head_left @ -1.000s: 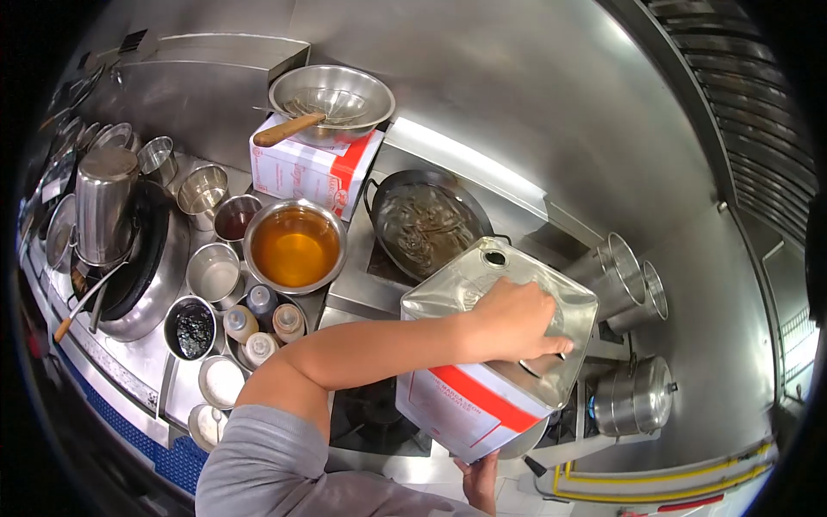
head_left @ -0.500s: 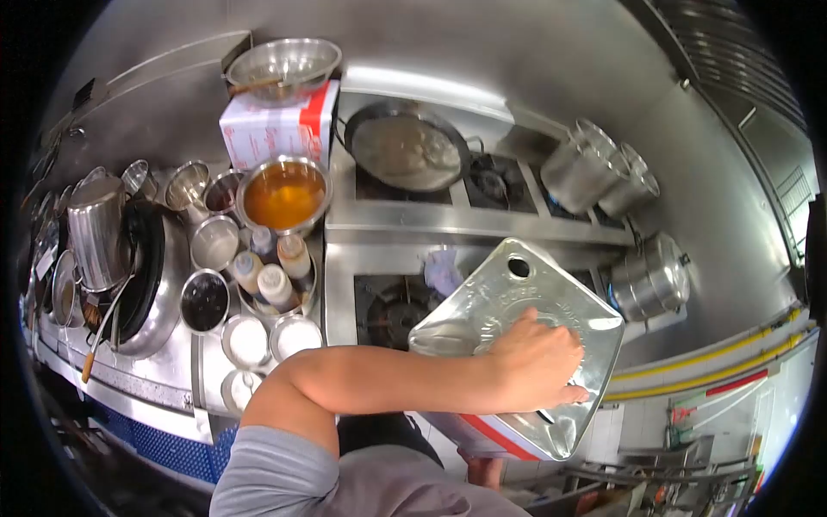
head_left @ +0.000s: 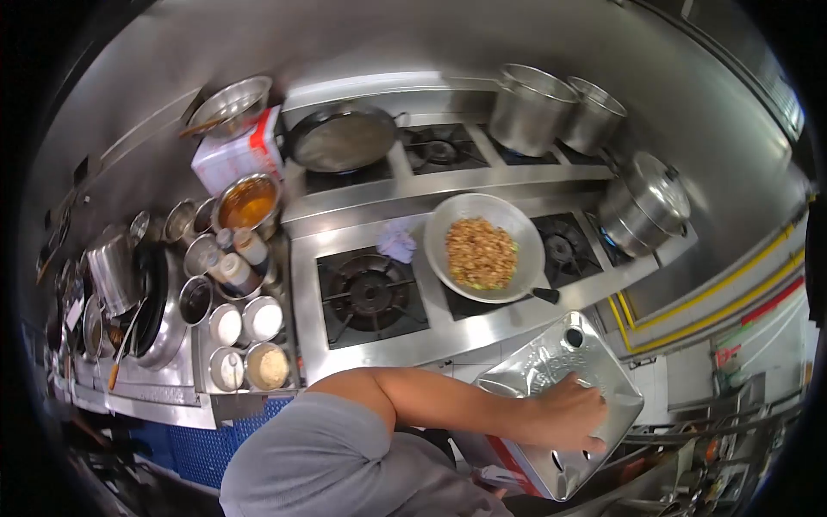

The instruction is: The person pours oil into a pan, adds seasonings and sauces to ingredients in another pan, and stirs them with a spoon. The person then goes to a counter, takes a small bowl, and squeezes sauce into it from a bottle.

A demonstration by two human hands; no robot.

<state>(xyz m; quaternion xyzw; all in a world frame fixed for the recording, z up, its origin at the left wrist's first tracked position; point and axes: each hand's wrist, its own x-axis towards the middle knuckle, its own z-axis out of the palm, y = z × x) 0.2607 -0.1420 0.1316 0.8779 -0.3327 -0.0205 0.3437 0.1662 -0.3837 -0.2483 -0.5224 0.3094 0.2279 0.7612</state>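
Note:
A large square metal tin [head_left: 530, 366] with a shiny top, a round hole near one corner and red-and-white sides tilts in front of the stove at lower right. My left hand [head_left: 568, 415] is closed at the middle of its top, where the handle would be; the fingers' undersides are hidden. Only a sliver of my right hand [head_left: 500, 493] shows low beside the tin, its fingers out of sight. Just beyond the tin, a pale wok [head_left: 441, 237] holds browned, diced food [head_left: 481, 252] on the front burner.
A bare burner [head_left: 370, 295] and a crumpled cloth [head_left: 396, 243] are left of the wok. Behind stand a dark wok [head_left: 345, 142] and tall pots [head_left: 530, 116]; a lidded pot [head_left: 642, 207] is at right. Seasoning bowls [head_left: 263, 317] and squeeze bottles [head_left: 239, 274] crowd the left counter.
The tin has moved right and down, toward my body, with my left hand still on it. The pale wok with diced food now shows. My view has shifted too.

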